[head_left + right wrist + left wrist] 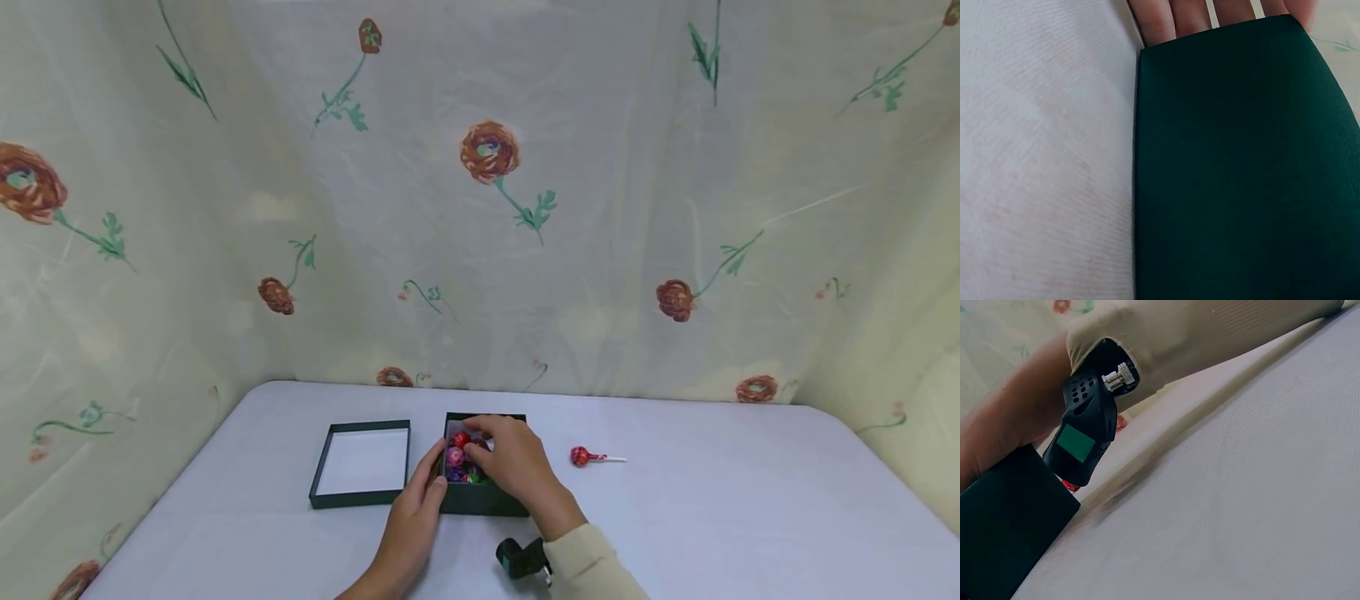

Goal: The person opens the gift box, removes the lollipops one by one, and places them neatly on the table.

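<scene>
In the head view, a dark green box (483, 500) holds several wrapped lollipops (455, 456) in red, pink, purple and green. My left hand (408, 521) rests along the box's left side with fingers extended; its fingers (1191, 15) show past the box edge in the right wrist view. My right hand (517, 458) reaches into the box from the right, fingers bent over the lollipops. Its thumb and index finger lie beside a dark red one; whether they pinch it is hidden. A single red lollipop (580, 456) with a white stick lies right of the box.
A shallow dark-green-rimmed lid (360, 501) with a white inside lies left of the box. A black wrist camera (1082, 434) is strapped under my right sleeve (1191, 337). The table has a white cloth (712, 500); flowered curtains (585, 275) surround it.
</scene>
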`<action>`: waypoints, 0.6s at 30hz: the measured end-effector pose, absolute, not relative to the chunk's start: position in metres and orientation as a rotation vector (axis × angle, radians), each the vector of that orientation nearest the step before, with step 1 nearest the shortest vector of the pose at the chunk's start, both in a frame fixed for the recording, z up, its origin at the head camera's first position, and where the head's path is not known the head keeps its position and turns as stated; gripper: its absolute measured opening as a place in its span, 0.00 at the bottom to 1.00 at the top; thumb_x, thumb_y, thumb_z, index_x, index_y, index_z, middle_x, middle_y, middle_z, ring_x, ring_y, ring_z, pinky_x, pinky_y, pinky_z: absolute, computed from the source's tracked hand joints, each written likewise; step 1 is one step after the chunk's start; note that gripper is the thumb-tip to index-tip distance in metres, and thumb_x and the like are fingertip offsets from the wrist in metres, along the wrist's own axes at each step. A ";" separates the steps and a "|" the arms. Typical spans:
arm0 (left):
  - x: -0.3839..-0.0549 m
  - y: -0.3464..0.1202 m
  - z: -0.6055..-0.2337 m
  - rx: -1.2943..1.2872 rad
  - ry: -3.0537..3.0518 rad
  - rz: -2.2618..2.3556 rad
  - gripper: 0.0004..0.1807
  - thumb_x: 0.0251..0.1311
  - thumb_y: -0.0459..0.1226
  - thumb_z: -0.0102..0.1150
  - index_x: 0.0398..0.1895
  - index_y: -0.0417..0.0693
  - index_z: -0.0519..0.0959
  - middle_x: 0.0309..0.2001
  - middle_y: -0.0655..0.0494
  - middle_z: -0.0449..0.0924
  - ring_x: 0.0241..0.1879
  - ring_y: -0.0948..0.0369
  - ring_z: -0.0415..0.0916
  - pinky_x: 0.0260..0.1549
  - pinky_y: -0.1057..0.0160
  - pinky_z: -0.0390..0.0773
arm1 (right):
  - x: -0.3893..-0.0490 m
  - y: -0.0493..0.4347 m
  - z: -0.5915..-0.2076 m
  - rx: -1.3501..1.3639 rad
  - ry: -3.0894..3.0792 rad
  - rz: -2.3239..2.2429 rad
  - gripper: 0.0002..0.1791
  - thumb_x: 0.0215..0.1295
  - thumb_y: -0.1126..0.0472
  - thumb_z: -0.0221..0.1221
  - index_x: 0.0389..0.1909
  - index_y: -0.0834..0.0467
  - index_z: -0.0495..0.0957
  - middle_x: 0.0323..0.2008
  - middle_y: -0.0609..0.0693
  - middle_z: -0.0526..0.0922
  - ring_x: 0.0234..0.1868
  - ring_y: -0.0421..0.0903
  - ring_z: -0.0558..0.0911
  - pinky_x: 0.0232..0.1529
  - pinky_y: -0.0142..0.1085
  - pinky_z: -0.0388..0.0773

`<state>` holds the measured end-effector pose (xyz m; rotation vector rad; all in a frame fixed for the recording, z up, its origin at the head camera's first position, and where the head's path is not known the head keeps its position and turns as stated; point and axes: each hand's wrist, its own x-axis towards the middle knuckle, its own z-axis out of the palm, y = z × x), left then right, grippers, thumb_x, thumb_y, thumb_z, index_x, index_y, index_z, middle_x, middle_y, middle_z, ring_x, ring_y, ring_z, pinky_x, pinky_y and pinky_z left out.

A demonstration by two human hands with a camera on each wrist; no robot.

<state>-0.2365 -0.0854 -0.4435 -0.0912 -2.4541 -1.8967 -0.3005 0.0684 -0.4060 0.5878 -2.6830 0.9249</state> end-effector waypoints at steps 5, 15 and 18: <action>-0.237 -0.086 -0.443 -0.088 -2.457 -1.905 0.27 0.73 0.40 0.38 0.74 0.63 0.57 0.75 0.49 0.51 0.73 0.47 0.49 0.67 0.41 0.55 | -0.301 0.067 -0.404 0.597 -2.738 0.839 0.18 0.61 0.56 0.65 0.52 0.52 0.83 0.44 0.50 0.85 0.39 0.45 0.81 0.42 0.45 0.81; -0.236 -0.085 -0.443 -0.074 -2.454 -1.901 0.27 0.73 0.40 0.38 0.74 0.61 0.57 0.75 0.48 0.51 0.72 0.46 0.50 0.66 0.41 0.57 | -0.303 0.068 -0.405 0.653 -2.731 0.784 0.15 0.60 0.57 0.65 0.49 0.50 0.84 0.37 0.49 0.86 0.32 0.42 0.77 0.35 0.40 0.79; -0.236 -0.085 -0.443 -0.071 -2.456 -1.902 0.27 0.73 0.40 0.38 0.74 0.61 0.57 0.75 0.48 0.51 0.72 0.46 0.50 0.66 0.41 0.57 | -0.302 0.068 -0.406 0.648 -2.729 0.800 0.14 0.61 0.57 0.65 0.48 0.50 0.84 0.39 0.49 0.86 0.35 0.43 0.79 0.38 0.42 0.81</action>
